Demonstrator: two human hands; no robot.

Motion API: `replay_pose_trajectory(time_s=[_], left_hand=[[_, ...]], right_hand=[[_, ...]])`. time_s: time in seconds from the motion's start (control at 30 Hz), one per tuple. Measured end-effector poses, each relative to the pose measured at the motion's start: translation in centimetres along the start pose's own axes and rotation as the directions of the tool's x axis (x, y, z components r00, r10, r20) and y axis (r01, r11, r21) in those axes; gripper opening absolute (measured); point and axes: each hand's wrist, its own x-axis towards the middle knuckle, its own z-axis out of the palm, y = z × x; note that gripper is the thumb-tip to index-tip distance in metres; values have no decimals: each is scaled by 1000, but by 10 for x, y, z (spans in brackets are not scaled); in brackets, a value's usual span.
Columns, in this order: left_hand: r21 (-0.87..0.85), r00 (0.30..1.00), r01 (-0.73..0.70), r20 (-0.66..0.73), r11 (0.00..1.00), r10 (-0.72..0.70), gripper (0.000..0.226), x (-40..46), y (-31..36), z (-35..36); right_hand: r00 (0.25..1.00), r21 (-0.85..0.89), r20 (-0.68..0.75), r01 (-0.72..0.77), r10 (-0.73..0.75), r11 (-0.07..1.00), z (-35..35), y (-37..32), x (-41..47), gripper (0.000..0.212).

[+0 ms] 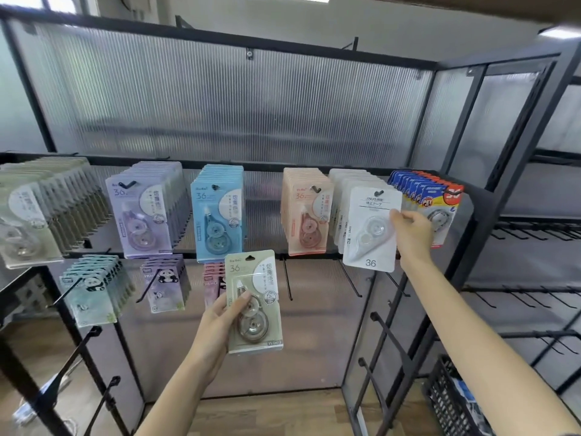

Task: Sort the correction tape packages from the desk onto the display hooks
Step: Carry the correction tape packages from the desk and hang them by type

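Facing a black metal display rack (465,215) backed by ribbed translucent panels. Right hand (408,229), at 2 o'clock, pinches the white package (371,231) hanging on its hook, long axis vertical. Left hand (220,322), at 6 o'clock, grips the beige package (254,300) upright, header up.

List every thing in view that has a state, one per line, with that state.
white package: hanging on its hook, right edge pinched
right hand: pinching the white package
beige package: off the hooks, held upright
left hand: gripping the beige package
purple stack: hung
blue stack: hung
peach stack: hung
bare hook: empty
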Motion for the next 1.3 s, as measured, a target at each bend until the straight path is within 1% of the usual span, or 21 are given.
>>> replay_pose_trajectory(time_s=[0.13,0.2,0.27,0.33,0.43,0.5,0.53,0.57,0.6,0.63,0.67,0.7,0.73,0.77,0.83,0.9,0.97,1.07,1.13,1.23,1.3], left_hand=[[-2,1000,-17,15,1000,17,38,1,5,-2],[-2,1000,-25,19,1000,25,38,2,8,-7],[-2,999,-32,18,999,32,38,2,11,-14],[3,999,-43,20,999,43,39,1,15,-22],[3,998,-59,14,998,59,37,-1,25,-38],[-1,998,-70,-4,998,70,37,-3,33,-51],[1,997,-76,-16,997,76,37,-4,39,-59],[6,996,-82,-28,997,82,37,-5,44,-68],[14,995,-89,-40,996,89,37,-7,50,-77],[20,994,-96,-49,995,96,37,-8,56,-87],[27,993,-104,-58,994,105,37,-10,62,-96],[33,991,-113,-65,993,115,37,-12,68,-107],[40,989,-124,-75,992,126,38,-13,74,-118],[42,987,-133,-85,990,136,40,-15,80,-128],[43,984,-148,-92,988,151,41,-20,92,-151],[47,981,-160,-101,986,164,42,-26,105,-174],[57,978,-168,-116,984,173,41,-32,116,-199],[106,974,-176,-126,979,189,42,-43,131,-236],[211,954,-200,-180,957,239,37,-49,143,-261],[420,863,-268,-295,867,409,32,-50,164,-302],[585,788,-257,-335,769,517,36,-44,179,-328]], right_hand=[[1000,-65,-19,15,-16,998,6,1,4,25],[999,-97,-43,17,-22,995,9,6,4,30],[994,-134,-106,17,-31,991,14,12,-1,35],[982,-154,-175,46,-73,987,21,10,-15,35],[956,-223,-194,175,-219,959,40,-3,-52,42],[902,-258,-222,311,-369,915,56,-17,-80,44],[869,-250,-220,389,-444,886,66,-22,-94,40],[844,-223,-186,462,-503,859,76,-28,-108,34],[844,-161,-103,507,-526,847,89,-34,-122,27],[856,-83,25,516,-516,852,101,-39,-137,20],[861,-8,178,486,-477,874,114,-46,-154,15],[844,50,339,425,-416,904,128,-52,-173,12],[802,86,482,358,-353,930,143,-57,-193,12],[748,103,591,302,-302,948,158,-61,-212,13],[651,140,714,226,-257,964,188,-69,-246,18],[601,166,760,190,-249,968,217,-76,-273,23],[575,185,780,166,-248,969,241,-85,-296,26],[565,222,787,115,-248,968,270,-100,-322,24],[567,247,780,108,-264,963,285,-112,-335,23],[585,275,762,94,-277,957,304,-125,-347,21],[592,289,756,82,-280,954,315,-133,-351,20]])
